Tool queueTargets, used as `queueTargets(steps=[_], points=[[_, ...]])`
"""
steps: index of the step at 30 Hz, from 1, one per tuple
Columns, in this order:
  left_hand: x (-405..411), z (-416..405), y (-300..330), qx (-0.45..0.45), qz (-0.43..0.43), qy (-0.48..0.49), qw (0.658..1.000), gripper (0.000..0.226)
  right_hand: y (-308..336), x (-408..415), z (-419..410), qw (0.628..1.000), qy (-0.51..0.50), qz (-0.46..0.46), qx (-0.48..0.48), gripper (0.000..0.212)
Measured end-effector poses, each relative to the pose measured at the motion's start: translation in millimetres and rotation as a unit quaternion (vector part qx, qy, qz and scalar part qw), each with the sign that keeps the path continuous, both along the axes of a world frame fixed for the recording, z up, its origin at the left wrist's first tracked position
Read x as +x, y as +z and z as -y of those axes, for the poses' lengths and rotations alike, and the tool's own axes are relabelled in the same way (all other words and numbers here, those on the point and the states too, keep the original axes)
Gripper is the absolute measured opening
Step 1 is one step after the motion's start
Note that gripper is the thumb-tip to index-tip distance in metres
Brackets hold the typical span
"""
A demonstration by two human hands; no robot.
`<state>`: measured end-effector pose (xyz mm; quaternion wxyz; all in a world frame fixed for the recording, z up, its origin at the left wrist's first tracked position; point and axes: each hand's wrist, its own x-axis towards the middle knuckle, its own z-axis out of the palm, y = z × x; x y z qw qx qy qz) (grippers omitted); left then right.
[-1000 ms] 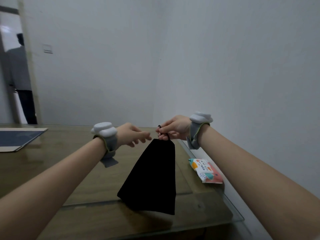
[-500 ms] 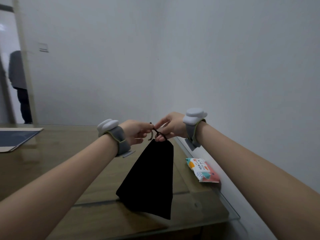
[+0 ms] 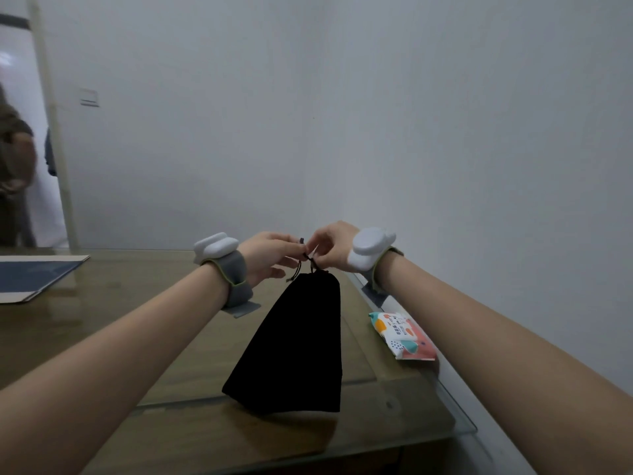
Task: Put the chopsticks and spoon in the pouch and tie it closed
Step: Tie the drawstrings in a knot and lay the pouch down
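While I watch from my end: both hands meet above the neck of the pouch, working its cord.
Left hand (image 3: 270, 255): fingers pinched on one strand of the cord (image 3: 306, 257), knuckles toward me, wrist band showing.
Right hand (image 3: 334, 243): fingertips closed on the other strand, thumb and forefinger tight, palm turned down.
Cord: it crosses between the two pinches; one loose end dangles by the left hand. I cannot tell whether a knot has formed.
Pouch (image 3: 294, 341): black, hanging from the cord with its neck gathered shut, its bottom edge resting on or just above the worktop (image 3: 137, 337).
Chopsticks and spoon: not visible; I judge they are inside, since the mouth is drawn closed.
Progress: loading looks done and the mouth is cinched; I judge the tying is under way and is all that remains.
Arms: both forearms reach forward, nearly level, converging at the cord.
Around: a packet of wipes (image 3: 402, 335) lies near the worktop's right edge, apart from the pouch.
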<state>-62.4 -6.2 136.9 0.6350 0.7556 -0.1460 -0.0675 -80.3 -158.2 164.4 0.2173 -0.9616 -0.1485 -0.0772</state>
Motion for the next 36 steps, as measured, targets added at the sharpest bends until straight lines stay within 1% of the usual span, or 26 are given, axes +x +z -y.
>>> queueTargets(steps=[2,4,7,10,13,16,20,24,29,32,34,36], points=[[-0.5,1.5,-1.2,-0.027,0.012,-0.007,1.000,0.020,-0.1,0.0,-5.9,0.995,-0.015,0.065,-0.067,0.034],[-1.6,1.8,-2.0,-0.055,0.028,-0.014,0.998,0.022,-0.3,3.3,-8.5,0.991,-0.031,0.085,-0.098,0.034],[-0.7,-2.1,-0.4,-0.131,0.038,-0.014,0.991,0.024,0.0,8.4,-2.9,0.988,-0.058,0.060,-0.131,0.033],[-0.5,-8.8,-0.7,-0.158,0.032,-0.035,0.986,0.029,-4.8,10.5,9.1,0.987,-0.079,0.055,-0.128,0.029],[-1.4,-11.6,-4.8,-0.142,0.016,-0.048,0.989,0.034,-9.8,12.8,15.5,0.989,-0.092,0.056,-0.102,0.026],[-4.5,-6.1,-5.2,-0.109,0.011,-0.016,0.994,0.034,-11.9,16.5,16.4,0.988,-0.099,0.049,-0.108,0.026],[-11.8,6.3,-3.9,-0.036,0.048,0.017,0.998,0.035,-15.8,23.0,16.7,0.986,-0.108,0.037,-0.125,0.029],[-15.3,16.6,-6.1,0.019,0.082,0.020,0.996,0.036,-20.0,28.2,19.3,0.981,-0.120,0.001,-0.151,0.031],[-13.2,15.6,-8.4,0.006,0.069,0.014,0.997,0.036,-22.4,30.3,23.0,0.981,-0.112,0.017,-0.158,0.031],[-8.4,11.3,-7.3,-0.011,0.050,0.032,0.998,0.036,-22.5,30.2,21.9,0.981,-0.104,0.031,-0.162,0.030],[-3.7,5.4,-7.4,-0.033,0.033,0.051,0.998,0.035,-24.5,29.0,23.6,0.980,-0.092,0.065,-0.162,0.028],[0.6,-0.6,-7.6,-0.054,0.017,0.066,0.996,0.035,-27.4,25.2,27.2,0.983,-0.070,0.112,-0.127,0.025]])
